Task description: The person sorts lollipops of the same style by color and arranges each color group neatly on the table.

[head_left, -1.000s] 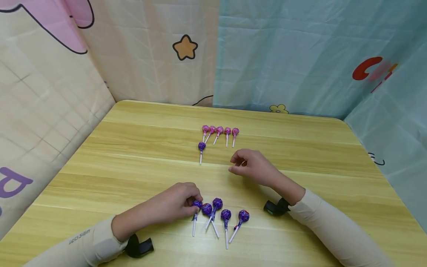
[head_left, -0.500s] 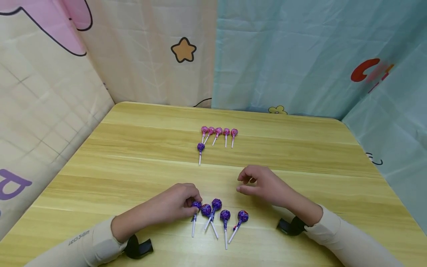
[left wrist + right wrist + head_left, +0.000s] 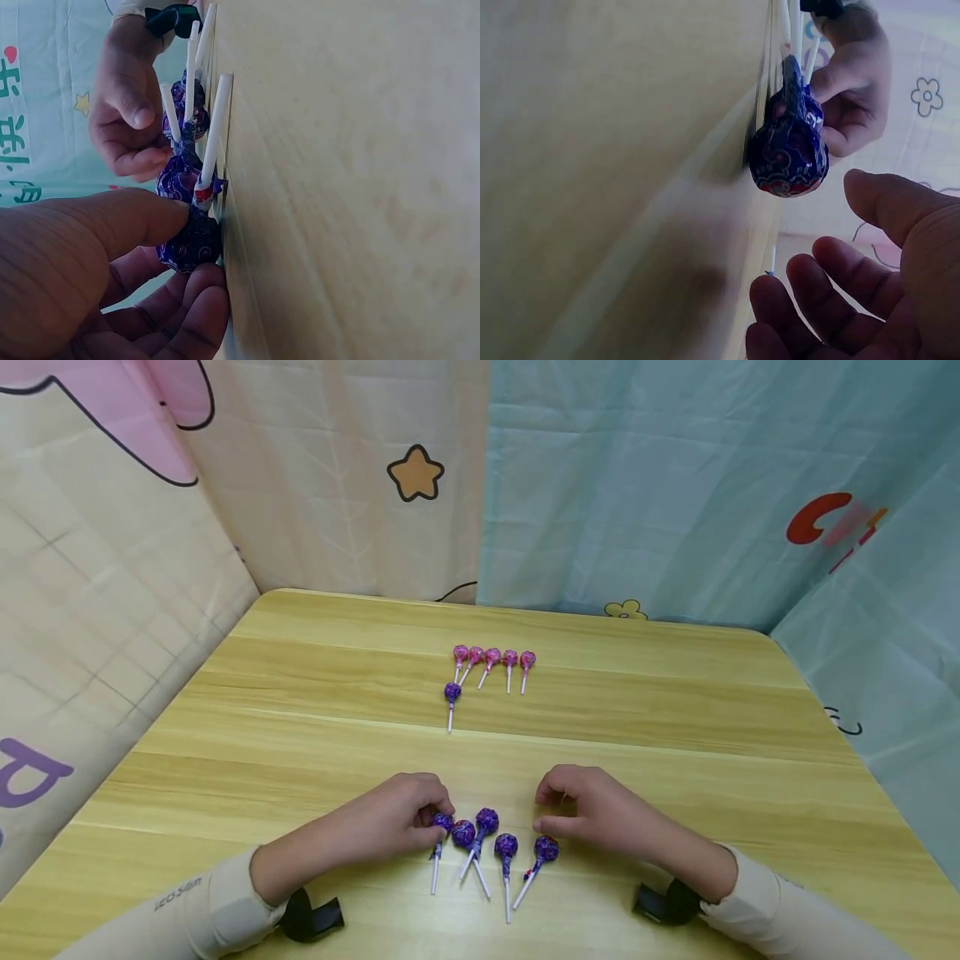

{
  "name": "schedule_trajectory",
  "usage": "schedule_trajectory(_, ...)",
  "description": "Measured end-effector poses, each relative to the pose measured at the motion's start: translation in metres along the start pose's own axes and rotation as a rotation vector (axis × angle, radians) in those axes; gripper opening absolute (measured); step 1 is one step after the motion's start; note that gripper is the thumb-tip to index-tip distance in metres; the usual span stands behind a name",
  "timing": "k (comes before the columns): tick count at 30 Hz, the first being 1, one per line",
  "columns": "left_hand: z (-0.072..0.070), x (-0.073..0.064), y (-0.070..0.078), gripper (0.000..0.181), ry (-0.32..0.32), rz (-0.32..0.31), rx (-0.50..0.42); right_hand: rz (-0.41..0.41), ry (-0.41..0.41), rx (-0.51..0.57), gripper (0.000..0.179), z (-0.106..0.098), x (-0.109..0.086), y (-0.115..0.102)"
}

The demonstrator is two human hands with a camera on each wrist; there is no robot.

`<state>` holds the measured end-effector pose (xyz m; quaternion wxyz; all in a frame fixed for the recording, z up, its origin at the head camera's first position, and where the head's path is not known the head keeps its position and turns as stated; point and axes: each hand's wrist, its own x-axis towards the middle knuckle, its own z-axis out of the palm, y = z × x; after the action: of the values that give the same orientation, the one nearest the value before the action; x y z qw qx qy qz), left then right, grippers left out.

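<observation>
My left hand (image 3: 397,814) pinches the purple-wrapped head of the leftmost lollipop (image 3: 193,244) between thumb and fingers, its white stick pointing toward me. To its right lie several more purple lollipops (image 3: 506,845), two with their sticks crossed. My right hand (image 3: 596,806) hovers just beyond the rightmost purple lollipop (image 3: 546,848), fingers loosely bent and holding nothing. In the right wrist view that candy's round head (image 3: 789,157) is close to the thumb, with a gap between them. Farther up the table, another purple lollipop (image 3: 452,692) lies alone.
A row of several pink lollipops (image 3: 492,657) lies toward the back of the wooden table (image 3: 300,677); the lone purple one sits just below its left end. Printed curtains (image 3: 637,485) stand behind and beside the table. Black wrist straps (image 3: 311,917) hang under both forearms.
My right hand has come back from near the lone purple lollipop, moving toward me and slightly right, to the near group. The left hand keeps its pinch in place.
</observation>
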<state>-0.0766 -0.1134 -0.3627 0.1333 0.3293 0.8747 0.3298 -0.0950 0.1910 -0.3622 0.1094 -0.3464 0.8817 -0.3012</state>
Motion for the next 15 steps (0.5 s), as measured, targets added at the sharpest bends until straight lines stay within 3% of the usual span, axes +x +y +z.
schedule_trajectory(15,-0.0002,-0.0012,-0.0002,0.011,-0.003,0.007,-0.008,0.000,-0.131,0.020,0.023,0.0015,-0.0056,-0.0015)
